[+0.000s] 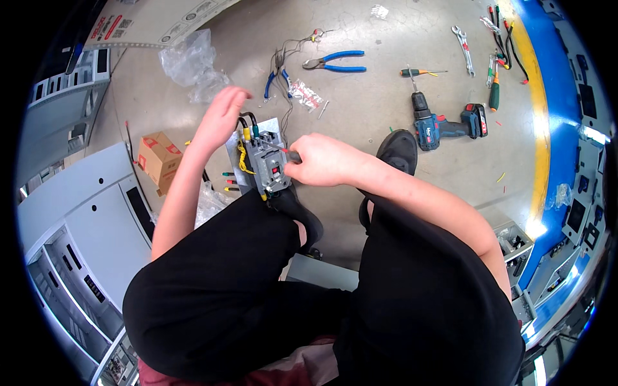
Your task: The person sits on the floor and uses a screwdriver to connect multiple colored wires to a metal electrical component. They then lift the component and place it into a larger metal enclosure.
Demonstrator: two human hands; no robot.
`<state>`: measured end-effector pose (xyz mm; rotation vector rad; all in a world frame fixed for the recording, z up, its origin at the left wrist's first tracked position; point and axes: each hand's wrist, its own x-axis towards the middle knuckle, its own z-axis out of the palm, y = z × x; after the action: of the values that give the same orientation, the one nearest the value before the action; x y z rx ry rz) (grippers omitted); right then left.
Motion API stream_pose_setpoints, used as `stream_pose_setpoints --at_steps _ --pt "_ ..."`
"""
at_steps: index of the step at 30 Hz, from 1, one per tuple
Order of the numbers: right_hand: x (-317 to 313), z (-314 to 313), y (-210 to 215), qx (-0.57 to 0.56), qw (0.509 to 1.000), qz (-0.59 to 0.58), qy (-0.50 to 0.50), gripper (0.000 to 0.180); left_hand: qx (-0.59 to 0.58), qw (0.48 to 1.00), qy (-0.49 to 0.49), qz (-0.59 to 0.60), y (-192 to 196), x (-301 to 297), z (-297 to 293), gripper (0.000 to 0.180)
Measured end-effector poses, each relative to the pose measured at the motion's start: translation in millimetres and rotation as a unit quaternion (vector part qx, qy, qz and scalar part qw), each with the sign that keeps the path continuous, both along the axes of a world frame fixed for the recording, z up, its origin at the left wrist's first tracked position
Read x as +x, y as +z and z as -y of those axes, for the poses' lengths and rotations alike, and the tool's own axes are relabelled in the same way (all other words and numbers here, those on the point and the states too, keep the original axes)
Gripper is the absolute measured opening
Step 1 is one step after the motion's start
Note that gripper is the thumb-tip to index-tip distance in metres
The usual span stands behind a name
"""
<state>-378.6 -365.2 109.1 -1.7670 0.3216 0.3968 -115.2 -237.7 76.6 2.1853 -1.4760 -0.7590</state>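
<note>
Sat on a grey concrete floor [386,193], black-trousered knees drawn up, with pale grey metal cabinet panels [84,212] lying at the left. Held between the knees, on a small grey metal mounting plate [233,157], a grey rectangular circuit breaker block [267,164], one only, with yellow and green wires at its top end. Lay directly ahead of both hands, long axis running away from the body and tilted slightly to the left.

Rested the left hand [222,116] on the far top corner of the plate, fingers loosely spread and pressing flat, pinching nothing. Closed the right hand [322,159] in a fist around a thin screwdriver with a red shaft collar [286,151], tip pointed left against the face of the breaker. Was the nearer hand to the terminals, the right one; exact screw under the tip not clear, possibly hidden by the fingers.

Counted farther out on the floor: one blue-and-black cordless drill [444,125], one small red-and-tan cardboard box [158,157], one crumpled clear plastic bag [190,64], two blue-handled pliers, the larger [335,62] well apart from the smaller [277,80], one green-handled screwdriver [421,73], one silver spanner [463,48]. Lay near the yellow floor stripe [537,128] several more small tools, too small to count.
</note>
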Motion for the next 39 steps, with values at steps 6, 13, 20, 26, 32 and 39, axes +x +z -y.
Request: stream_pose_setpoints --at_steps 6,13,20,26,32,39 --pt "0.6 -0.6 6.2 0.015 1.000 0.015 -0.002 0.056 -0.104 0.925 0.362 -0.046 -41.5 -43.6 -80.1 0.029" --pt "1.2 -1.0 2.6 0.032 0.999 0.000 -0.024 0.060 -0.074 0.926 0.354 -0.112 -32.4 -66.5 -59.8 0.033" --pt "5.3 0.6 12.3 -0.001 0.999 -0.041 -0.003 0.051 -0.094 0.934 0.326 -0.111 -36.9 -61.2 -70.3 0.029" --pt "3.1 -1.0 8.1 -0.002 0.999 -0.032 -0.029 0.050 -0.206 0.873 0.420 -0.141 -46.1 -74.4 -69.3 0.030" --pt "-3.1 -11.0 -4.3 0.068 0.991 -0.067 -0.095 0.043 -0.081 0.912 0.399 -0.053 -53.8 -65.1 -71.9 0.040" --pt "-13.6 -24.2 -4.4 0.149 0.958 -0.119 -0.215 0.042 -0.066 0.917 0.391 0.028 -50.8 -75.0 -64.9 0.041"
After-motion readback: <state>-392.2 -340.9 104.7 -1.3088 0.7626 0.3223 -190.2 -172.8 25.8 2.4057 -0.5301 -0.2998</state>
